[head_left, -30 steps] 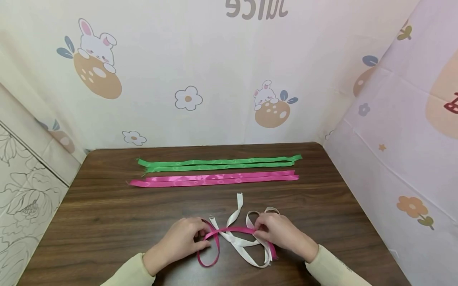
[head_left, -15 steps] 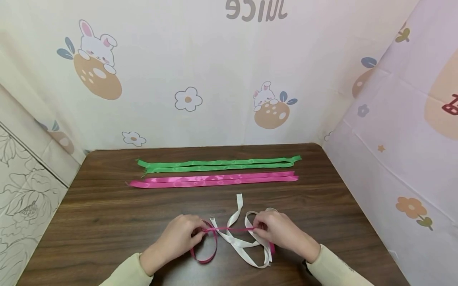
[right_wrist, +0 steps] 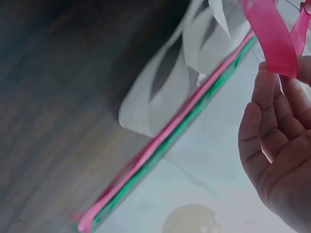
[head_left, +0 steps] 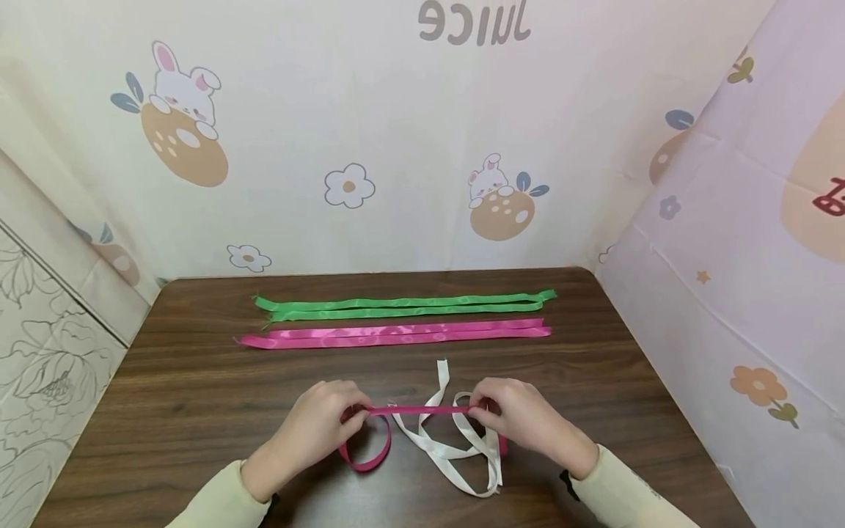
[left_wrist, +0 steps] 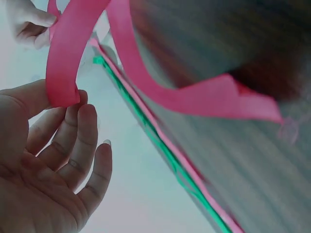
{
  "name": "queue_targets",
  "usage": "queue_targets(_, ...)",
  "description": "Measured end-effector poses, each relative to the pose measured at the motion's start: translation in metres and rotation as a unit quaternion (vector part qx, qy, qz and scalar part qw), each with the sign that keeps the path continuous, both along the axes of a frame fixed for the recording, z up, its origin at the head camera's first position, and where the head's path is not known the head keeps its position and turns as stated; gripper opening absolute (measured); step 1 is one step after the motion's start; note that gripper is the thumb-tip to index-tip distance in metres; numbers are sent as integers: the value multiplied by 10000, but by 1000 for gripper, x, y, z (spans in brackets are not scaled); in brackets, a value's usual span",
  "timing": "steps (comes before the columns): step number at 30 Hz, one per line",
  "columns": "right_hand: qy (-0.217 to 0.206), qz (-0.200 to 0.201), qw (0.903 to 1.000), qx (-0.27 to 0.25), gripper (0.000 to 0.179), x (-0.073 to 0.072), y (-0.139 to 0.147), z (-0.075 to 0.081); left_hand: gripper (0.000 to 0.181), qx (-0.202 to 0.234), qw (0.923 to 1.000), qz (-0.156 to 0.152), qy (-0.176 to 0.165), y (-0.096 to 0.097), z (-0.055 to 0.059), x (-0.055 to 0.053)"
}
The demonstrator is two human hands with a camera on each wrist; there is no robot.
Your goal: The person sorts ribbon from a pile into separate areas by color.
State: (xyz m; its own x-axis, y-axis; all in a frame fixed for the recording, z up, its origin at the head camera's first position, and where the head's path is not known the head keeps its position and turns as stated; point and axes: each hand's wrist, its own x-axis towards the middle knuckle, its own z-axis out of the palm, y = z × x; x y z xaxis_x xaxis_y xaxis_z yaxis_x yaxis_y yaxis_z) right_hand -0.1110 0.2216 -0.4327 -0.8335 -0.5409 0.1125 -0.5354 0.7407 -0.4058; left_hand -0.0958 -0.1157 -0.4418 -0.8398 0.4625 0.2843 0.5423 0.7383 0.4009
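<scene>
Left grip (head_left: 321,419), right grip (head_left: 518,412), pink ribbon (head_left: 414,410) taut between.

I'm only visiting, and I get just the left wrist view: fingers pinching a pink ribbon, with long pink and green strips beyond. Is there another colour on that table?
Observer: Yes, the head view shows white ribbon lying in loose loops on the table.

Visitor: And the pink one in the fingers, is it slack between the hands?

Observer: No, the pink ribbon runs straight from the left hand to the right hand.

Visitor: What's that pale patch behind the table?

Observer: A pale wall printed with rabbits.
</scene>
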Motion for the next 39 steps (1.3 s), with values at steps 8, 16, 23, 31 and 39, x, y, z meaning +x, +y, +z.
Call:
queue_targets(8, -14, -207, 9993, -320, 13, -6, 7, 17, 11, 36, 9996, 7, 267, -8, 9, -3)
queue_targets(16, 235, -384, 9975, -541, 13, -15, 20, 23, 15, 7, 9990, 88, 445, -17, 12, -7)
queue_targets(23, 350, -570, 9958, -620, 18, -22, 31, 28, 18, -50, 9982, 266, 535, -26, 13, -11)
queue_targets(31, 441, -776, 9934, -714, 19, -28, 46, 31, 20, 90, 9978, 425, 497, -41, 15, -16)
queue_targets(39, 647, -950, 9909, -705, 19, -33, 62, 32, 22, 213, 9963, 823, -143, -58, 21, -14)
